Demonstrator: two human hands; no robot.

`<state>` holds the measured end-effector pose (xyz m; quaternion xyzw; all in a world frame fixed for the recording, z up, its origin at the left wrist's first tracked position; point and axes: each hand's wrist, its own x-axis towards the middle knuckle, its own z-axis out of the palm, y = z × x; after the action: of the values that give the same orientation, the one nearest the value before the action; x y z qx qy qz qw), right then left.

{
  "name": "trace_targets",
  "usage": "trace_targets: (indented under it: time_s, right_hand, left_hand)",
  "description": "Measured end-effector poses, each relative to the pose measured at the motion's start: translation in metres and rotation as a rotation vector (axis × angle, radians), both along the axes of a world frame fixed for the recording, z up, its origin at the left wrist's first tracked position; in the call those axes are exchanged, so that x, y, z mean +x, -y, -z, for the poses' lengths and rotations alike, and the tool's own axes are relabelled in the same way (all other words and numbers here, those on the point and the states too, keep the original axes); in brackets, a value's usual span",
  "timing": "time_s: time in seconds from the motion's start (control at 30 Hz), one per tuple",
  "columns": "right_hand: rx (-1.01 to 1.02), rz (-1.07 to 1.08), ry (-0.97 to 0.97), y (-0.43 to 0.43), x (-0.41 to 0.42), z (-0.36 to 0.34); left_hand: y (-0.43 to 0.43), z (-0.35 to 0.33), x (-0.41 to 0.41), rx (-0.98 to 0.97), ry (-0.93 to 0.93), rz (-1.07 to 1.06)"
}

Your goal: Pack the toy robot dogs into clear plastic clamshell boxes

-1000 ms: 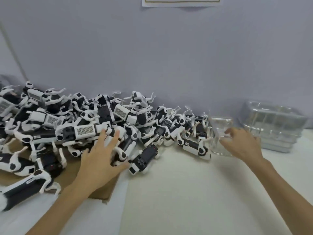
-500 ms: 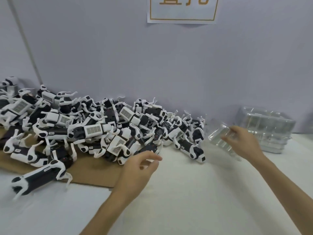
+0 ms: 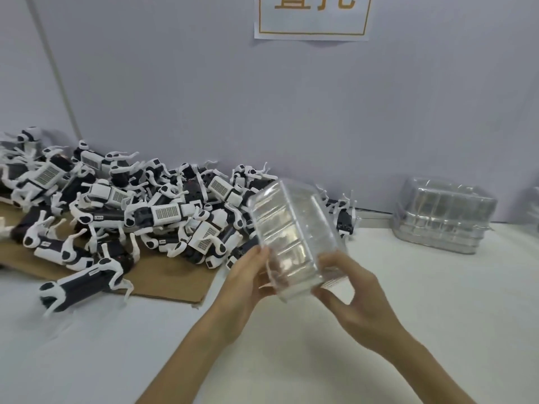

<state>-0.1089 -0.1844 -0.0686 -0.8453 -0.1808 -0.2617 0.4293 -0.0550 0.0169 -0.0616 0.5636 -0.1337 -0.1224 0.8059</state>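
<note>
- One clear plastic clamshell box (image 3: 291,228): held in air above white bench (image 3: 291,360), tilted, in front of heap.
- Two hands: left hand (image 3: 245,281), right hand (image 3: 355,298). Grip of each clamped on near end of box, one per side.
- Black-and-white toy robot dogs (image 3: 145,211): one heap, partly on brown cardboard sheet (image 3: 163,272). Too tangled for exact count. Left part cut off by frame.
- One stack of clear clamshell boxes (image 3: 443,214) at far right; number of layers unclear.
- One paper sign (image 3: 312,16) on wall, top cut off.
- Dogs behind held box seen only blurred through plastic.
</note>
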Motion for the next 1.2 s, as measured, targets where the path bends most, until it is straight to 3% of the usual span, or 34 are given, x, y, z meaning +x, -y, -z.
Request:
trace_targets:
  time_s: [0.17,0.37,0.47,0.57,0.77,1.2]
  right_hand:
    - [-0.001,-0.078,-0.113,-0.007,-0.004,0.01]
    - [0.417,-0.302,-0.248,0.003,-0.004,-0.007]
    - [0.413,-0.197,-0.21,-0.004,-0.006,-0.006]
    - [0.396,-0.115,-0.162,-0.005,-0.007,-0.004]
    - [0.439,-0.129,-0.206,0.002,-0.009,-0.009]
    - [0.473,-0.206,-0.229,-0.001,-0.009,-0.013]
  left_hand:
    - [-0.01,0.001,-0.002,-0.097,0.092,0.11]
    - [0.003,0.005,-0.01,-0.086,0.144,0.051]
    - [0.01,0.01,-0.018,-0.018,0.194,0.068]
    - [0.02,0.011,-0.027,-0.046,0.167,0.217]
    - [0.019,0.01,-0.026,-0.085,0.11,0.41]
    - [0.009,0.01,-0.023,-0.107,0.073,0.517]
